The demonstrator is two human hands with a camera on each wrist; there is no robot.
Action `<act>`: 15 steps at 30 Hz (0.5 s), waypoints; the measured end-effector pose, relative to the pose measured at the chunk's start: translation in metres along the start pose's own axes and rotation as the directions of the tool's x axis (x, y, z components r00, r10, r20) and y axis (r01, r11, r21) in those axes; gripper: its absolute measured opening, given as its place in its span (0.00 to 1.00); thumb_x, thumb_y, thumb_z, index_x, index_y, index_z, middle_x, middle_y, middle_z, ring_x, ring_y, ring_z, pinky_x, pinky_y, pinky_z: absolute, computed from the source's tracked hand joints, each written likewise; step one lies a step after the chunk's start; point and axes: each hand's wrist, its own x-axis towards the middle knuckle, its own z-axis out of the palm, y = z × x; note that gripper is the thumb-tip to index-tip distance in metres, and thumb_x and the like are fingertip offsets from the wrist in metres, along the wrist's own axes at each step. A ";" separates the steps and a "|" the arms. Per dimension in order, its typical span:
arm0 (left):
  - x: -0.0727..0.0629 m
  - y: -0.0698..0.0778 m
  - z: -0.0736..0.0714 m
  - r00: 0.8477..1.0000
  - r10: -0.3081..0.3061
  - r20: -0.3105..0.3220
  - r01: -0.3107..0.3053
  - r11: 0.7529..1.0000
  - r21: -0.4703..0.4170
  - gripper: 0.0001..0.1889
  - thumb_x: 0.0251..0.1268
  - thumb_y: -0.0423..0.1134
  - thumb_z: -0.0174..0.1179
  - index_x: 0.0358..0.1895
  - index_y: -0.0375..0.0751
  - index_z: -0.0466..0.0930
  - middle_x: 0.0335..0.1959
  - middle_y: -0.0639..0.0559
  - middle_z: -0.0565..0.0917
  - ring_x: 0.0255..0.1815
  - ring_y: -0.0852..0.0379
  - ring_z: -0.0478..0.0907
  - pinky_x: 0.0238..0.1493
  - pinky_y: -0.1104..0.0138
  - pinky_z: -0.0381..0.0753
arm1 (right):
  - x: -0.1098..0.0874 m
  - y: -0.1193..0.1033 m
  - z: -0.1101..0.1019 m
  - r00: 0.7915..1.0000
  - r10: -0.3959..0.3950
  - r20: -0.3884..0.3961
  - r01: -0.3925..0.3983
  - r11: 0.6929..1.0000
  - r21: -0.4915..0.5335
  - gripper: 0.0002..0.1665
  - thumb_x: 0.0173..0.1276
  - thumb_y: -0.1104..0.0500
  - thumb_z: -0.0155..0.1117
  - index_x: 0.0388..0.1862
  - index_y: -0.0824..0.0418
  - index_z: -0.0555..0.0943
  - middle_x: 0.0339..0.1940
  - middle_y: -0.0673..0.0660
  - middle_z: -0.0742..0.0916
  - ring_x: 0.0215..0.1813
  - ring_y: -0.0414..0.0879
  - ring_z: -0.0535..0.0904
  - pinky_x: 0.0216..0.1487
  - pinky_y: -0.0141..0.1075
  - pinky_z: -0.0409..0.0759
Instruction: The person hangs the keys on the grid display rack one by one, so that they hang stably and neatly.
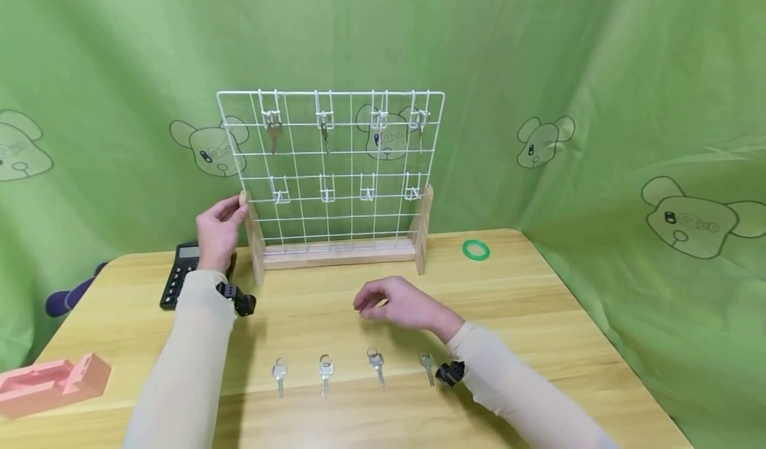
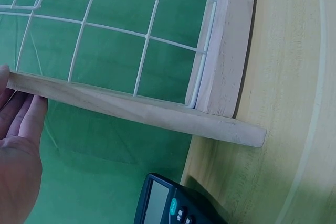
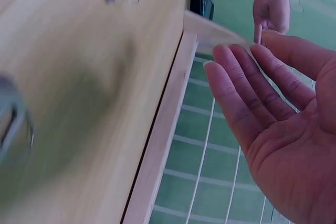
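A white wire grid rack point(image 1: 352, 199) stands in a wooden base point(image 1: 339, 256) at the back of the table. My left hand point(image 1: 218, 233) pinches the top of the base's left wooden post point(image 2: 105, 103), thumb on one side and fingers on the other. My right hand point(image 1: 397, 302) hovers over the table in front of the rack, fingers loosely bent and holding nothing; its palm point(image 3: 294, 145) shows in the right wrist view. Several keys lie in a row nearer me, among them a silver key point(image 1: 326, 367) and a key below my right wrist point(image 1: 427, 362).
Keys, including a brownish one point(image 1: 273, 133), hang from the rack's upper hooks; the lower hooks point(image 1: 327, 191) hold none. A black calculator point(image 1: 175, 286) lies left of the rack, a green ring point(image 1: 475, 250) to its right. A pink holder point(image 1: 54, 389) sits at the left edge.
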 end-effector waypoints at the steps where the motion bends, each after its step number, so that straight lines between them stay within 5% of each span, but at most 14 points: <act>1: 0.000 0.000 0.000 1.000 0.006 0.001 -0.006 1.000 0.002 0.21 0.69 0.36 0.62 0.64 0.38 0.75 0.62 0.41 0.77 0.60 0.51 0.76 0.61 0.69 0.75 | 0.002 -0.001 0.003 1.000 -0.005 0.009 0.005 1.000 -0.001 0.11 0.66 0.67 0.66 0.47 0.65 0.83 0.42 0.54 0.87 0.44 0.43 0.82 0.50 0.34 0.82; 15: 0.001 0.000 0.004 0.999 -0.001 -0.043 -0.001 0.999 -0.053 0.21 0.67 0.32 0.63 0.62 0.34 0.75 0.63 0.38 0.76 0.61 0.51 0.76 0.61 0.70 0.75 | 0.031 -0.020 0.055 0.992 -0.044 0.119 0.044 0.999 -0.003 0.12 0.66 0.68 0.67 0.48 0.66 0.82 0.43 0.57 0.86 0.42 0.35 0.80 0.46 0.24 0.80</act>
